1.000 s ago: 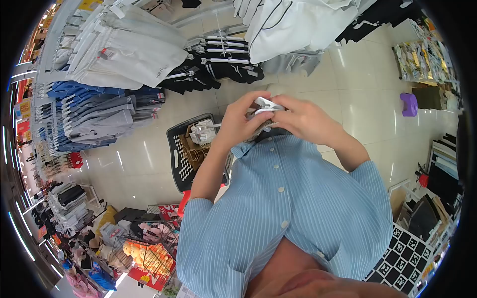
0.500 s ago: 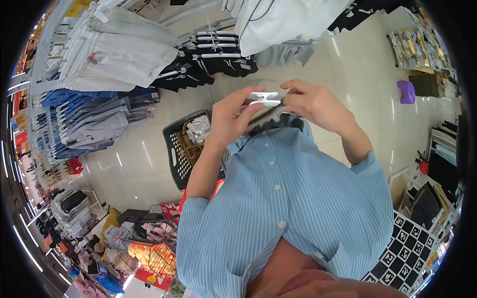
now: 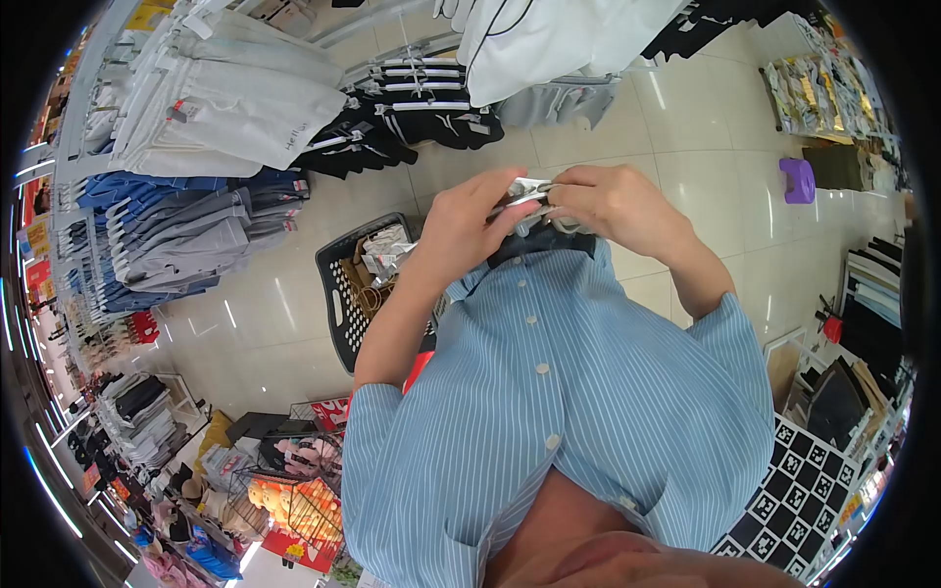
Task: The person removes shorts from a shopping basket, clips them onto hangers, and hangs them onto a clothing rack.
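Note:
In front of my waist, both hands are raised close together. My left hand (image 3: 472, 220) is closed, with thumb and fingers pinching a small white plastic clip (image 3: 529, 186). My right hand (image 3: 619, 208) is closed too, its bent fingertips meeting at the right end of the clip. A pale greyish strip (image 3: 564, 223) hangs below the fingers; its kind I cannot make out. Part of the clip is hidden by my fingers.
A black shopping basket (image 3: 336, 294) with packaged items stands at the left. Racks hold white shorts (image 3: 235, 98), grey clothes (image 3: 201, 240) and black clothes (image 3: 441, 127). A purple stool (image 3: 799, 181) stands on the tiled floor at the right. A wire basket holds plush toys (image 3: 294, 505).
The white clip has turned and is more covered by my fingers. My right fingers have moved in against it. The greyish strip has shifted and looks less stretched out.

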The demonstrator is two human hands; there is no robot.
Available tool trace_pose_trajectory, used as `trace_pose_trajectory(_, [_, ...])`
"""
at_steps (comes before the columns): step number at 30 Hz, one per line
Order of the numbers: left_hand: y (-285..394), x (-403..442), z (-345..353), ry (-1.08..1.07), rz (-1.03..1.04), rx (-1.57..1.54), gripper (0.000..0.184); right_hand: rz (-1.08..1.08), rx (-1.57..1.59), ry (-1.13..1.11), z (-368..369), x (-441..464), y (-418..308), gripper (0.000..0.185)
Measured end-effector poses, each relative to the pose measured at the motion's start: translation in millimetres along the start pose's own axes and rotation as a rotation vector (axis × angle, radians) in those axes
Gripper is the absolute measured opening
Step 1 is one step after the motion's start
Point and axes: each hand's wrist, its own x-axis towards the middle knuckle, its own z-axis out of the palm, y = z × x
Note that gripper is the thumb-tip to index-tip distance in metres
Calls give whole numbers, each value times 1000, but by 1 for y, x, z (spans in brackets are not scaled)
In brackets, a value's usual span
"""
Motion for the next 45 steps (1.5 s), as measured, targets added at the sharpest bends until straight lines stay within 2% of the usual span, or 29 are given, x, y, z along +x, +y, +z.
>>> trace_pose_trajectory(4, [-6, 8, 3, 7, 59, 27, 31, -29, -68, 119, 4, -1, -4, 14])
trace_pose_trajectory(7, [-4, 13, -1, -112, -117, -97, 29, -138, -112, 287, 18, 10, 2, 23])
trace_pose_trajectory(8, [2, 16, -8, -224, -230, -213, 27, -175, -116, 345, 23, 13, 5, 27])
trace_pose_trajectory(11, [-3, 23, -13, -293, -62, -116, 28, 143, 128, 150, 20, 7, 4, 37])
trace_pose_trajectory(12, [-4, 26, -16, -346, -5, -84, 29, 119, 157, 155, 23, 7, 1, 39])
trace_pose_trajectory(14, [1, 34, -20, -405, -43, -47, 30, 67, 207, 167, 24, 10, -2, 43])
trace_pose_trajectory(16, [8, 41, -25, -466, -90, -17, 33, 205, 228, 83, 21, 13, -5, 41])
trace_pose_trajectory(17, [10, 44, -26, -439, -131, -2, 35, 270, 234, 44, 18, 16, -5, 41])
trace_pose_trajectory(19, [14, 47, -27, -383, -221, 25, 38, 162, 260, 187, 22, 20, 1, 38])
trace_pose_trajectory(20, [7, 43, -20, -147, -147, -14, 46, 106, 275, 257, 25, 24, 4, 37])
trace_pose_trajectory(23, [9, 40, -35, 282, 109, 88, 56, 301, 242, 341, 28, 35, 2, 32])
trace_pose_trajectory(24, [4, 26, -40, 320, 78, 55, 68, 361, 272, 373, 32, 36, 6, 32])
trace_pose_trajectory(26, [-17, -1, -48, 542, 52, 201, 71, 466, 324, 458, 38, 44, 27, 33])
trace_pose_trajectory(27, [-32, -13, -51, 646, 30, 270, 73, 443, 379, 520, 38, 45, 32, 32])
trace_pose_trajectory(30, [-103, -36, -59, 862, -286, 300, 67, 381, 585, 677, 22, 61, 27, 34])
trace_pose_trajectory(33, [-172, -36, -80, 856, -340, -363, 57, 287, 667, 734, 1, 83, 13, 31])
trace_pose_trajectory(36, [-128, -6, -125, 765, -292, -555, 32, 191, 888, 791, -7, 106, 7, 28])
trace_pose_trajectory(38, [-132, 8, -156, 818, -403, -431, 22, 150, 953, 848, -18, 130, 0, 28])
trace_pose_trajectory(39, [-132, 12, -168, 836, -468, -366, 23, 160, 984, 877, -20, 140, -7, 29])
trace_pose_trajectory(40, [-117, 27, -179, 928, -255, -447, 28, 170, 1014, 908, -22, 149, -12, 29])
trace_pose_trajectory(45, [-139, 65, -233, 1068, -35, -515, 29, 199, 647, 883, -31, 216, -11, 31])
